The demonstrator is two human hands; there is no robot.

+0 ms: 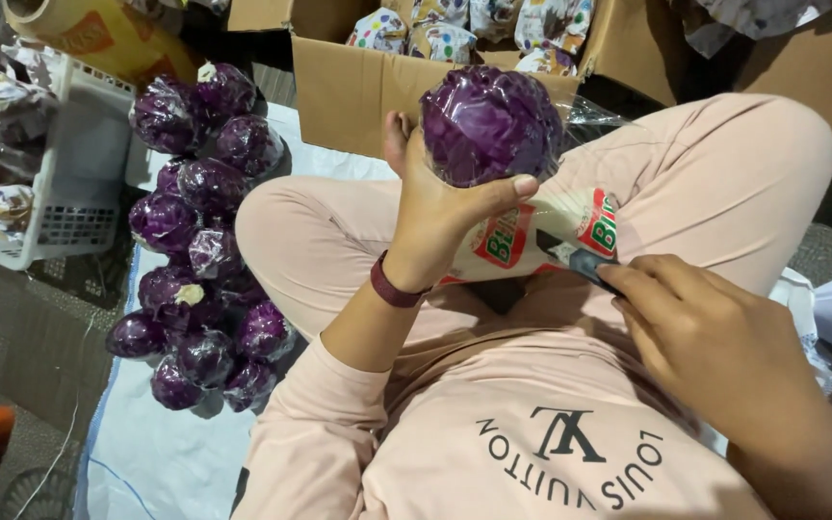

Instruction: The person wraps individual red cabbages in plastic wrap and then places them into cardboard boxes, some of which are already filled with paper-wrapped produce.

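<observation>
A: Entry, head view. We noted the left hand (435,217) closed around a red cabbage (489,123), thumb across its lower face, holding it up at about 12 o'clock from the lap. Clear film covered the head.

B: And the right hand (700,332)?

A: At 4 o'clock from the cabbage, fingers curled shut on a small dark tool (580,258), its tip against the roll of wrap (541,236) just below the cabbage. We could not tell what kind of tool.

B: Surroundings?

A: A pile of wrapped cabbages (199,241) lay at 9 o'clock on a white sheet (161,453). A cardboard box (358,91) stood at 12 o'clock, a white basket (69,173) at 10 o'clock.
</observation>
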